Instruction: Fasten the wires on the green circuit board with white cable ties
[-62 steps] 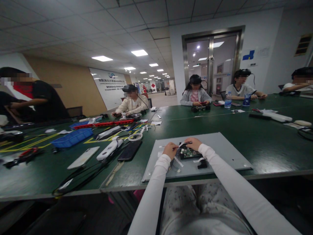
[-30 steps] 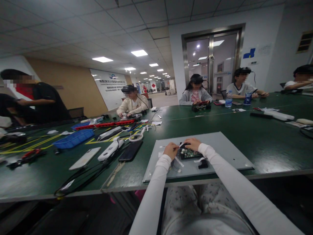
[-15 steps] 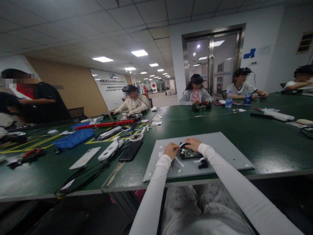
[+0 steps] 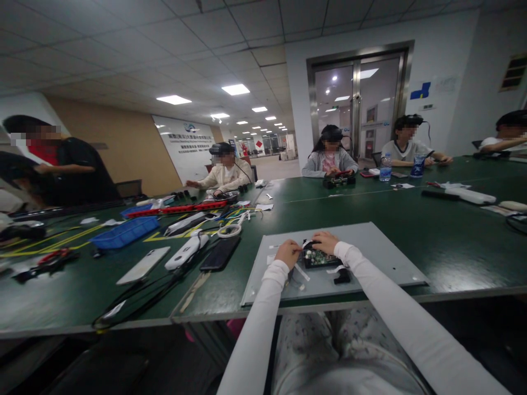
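Fingers (image 4: 296, 248) of the left hand (image 4: 287, 253) pinch a pale strip (image 4: 305, 245) as the right hand (image 4: 326, 242), its grip unclear, arches over a circuit unit (image 4: 320, 258) at their three o'clock, atop a grey panel (image 4: 382, 258).

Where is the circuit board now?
In the head view's right half, the circuit board is in the black case on the grey panel, beside the right hand.

open black case (image 4: 318, 266), green circuit board (image 4: 319, 257) exposed, flat on grey panel (image 4: 381, 260), white strip (image 4: 305, 246) at case's far left corner
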A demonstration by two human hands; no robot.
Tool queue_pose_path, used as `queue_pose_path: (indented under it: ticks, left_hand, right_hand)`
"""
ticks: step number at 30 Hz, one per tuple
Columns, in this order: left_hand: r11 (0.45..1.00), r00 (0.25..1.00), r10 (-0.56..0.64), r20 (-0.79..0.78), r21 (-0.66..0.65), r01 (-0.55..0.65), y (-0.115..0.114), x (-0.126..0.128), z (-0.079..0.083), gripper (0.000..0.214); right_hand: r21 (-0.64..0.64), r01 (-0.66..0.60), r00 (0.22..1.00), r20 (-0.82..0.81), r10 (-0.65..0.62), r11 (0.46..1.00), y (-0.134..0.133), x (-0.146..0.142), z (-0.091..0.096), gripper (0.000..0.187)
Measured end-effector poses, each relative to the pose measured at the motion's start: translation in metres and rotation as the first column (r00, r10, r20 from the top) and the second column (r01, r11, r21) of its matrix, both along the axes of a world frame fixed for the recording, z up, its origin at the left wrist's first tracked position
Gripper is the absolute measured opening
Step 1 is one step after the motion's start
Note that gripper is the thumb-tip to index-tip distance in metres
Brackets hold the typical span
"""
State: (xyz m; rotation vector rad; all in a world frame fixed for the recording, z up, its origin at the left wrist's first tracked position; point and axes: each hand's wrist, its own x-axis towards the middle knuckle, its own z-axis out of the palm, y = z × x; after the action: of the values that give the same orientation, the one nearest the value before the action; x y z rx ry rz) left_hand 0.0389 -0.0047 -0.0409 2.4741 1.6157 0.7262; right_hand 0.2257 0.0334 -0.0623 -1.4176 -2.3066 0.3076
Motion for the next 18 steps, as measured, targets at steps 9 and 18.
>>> queue_pose_path:
  ticks: [9,18]
  left_hand:
    - [0.999,0.999,-0.01,-0.033,0.033,0.011,0.0004,-0.0012,-0.0016,0.03]
    - [0.997,0.999,-0.008,-0.034,0.074,0.011,0.0016,-0.0055,-0.0022,0.028]
  right_hand:
    - [-0.006,-0.005,1.0,-0.017,0.004,1.0,0.0042,0.0004,-0.0024,0.032]
    - [-0.005,0.013,0.999,-0.047,-0.014,1.0,0.0067,0.0004,-0.0052,0.032]
